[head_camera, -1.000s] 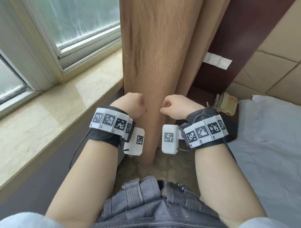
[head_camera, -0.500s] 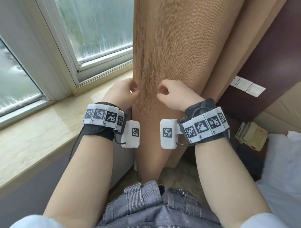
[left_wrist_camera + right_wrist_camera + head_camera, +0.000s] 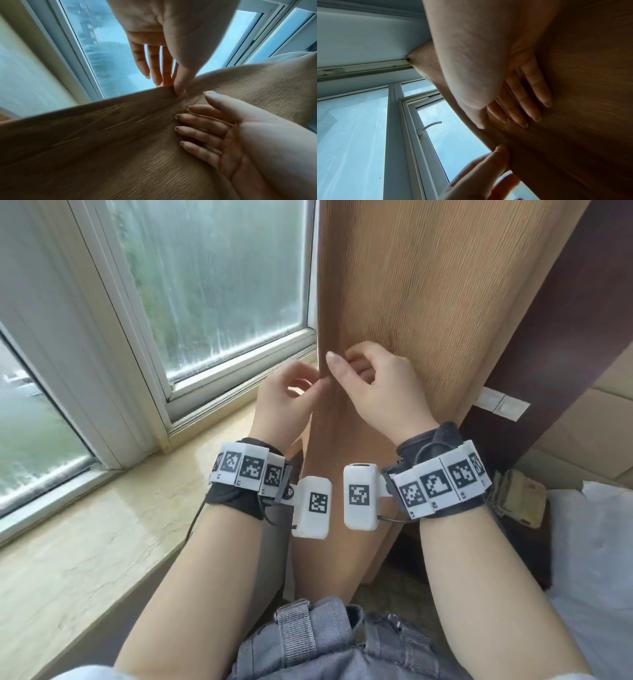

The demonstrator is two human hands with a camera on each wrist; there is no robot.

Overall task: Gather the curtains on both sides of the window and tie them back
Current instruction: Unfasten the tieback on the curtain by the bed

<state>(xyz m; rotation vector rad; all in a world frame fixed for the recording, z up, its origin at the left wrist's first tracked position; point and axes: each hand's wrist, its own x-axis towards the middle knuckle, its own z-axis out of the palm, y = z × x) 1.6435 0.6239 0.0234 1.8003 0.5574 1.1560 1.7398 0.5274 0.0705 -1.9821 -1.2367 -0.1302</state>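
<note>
Both of my hands meet at the window-side edge of the curtain, which hangs gathered in a brown column between the window and the dark wood wall panel. My left hand pinches that edge between the thumb and the fingertips; from the left wrist view the thumb tip presses on the near face of the cloth while the other fingers reach, fairly straight, behind the edge on the glass side. My right hand lies just beside it on the front of the curtain, the two hands nearly touching; its fingers are bent against the ribbed cloth and its thumb points up along the edge. A thin ridged cord or trim seems to run under those fingers, but I cannot tell whether they grip it or only press on the fabric. The curtain hangs down past the end of the marble windowsill toward the floor, its lower part between my forearms. Each wrist carries a black band with printed square markers and a small white box. Beyond the right wrist a white bed shows at the edge, with a small tan pouch lying near its corner and white wall switches on the panel above.
</note>
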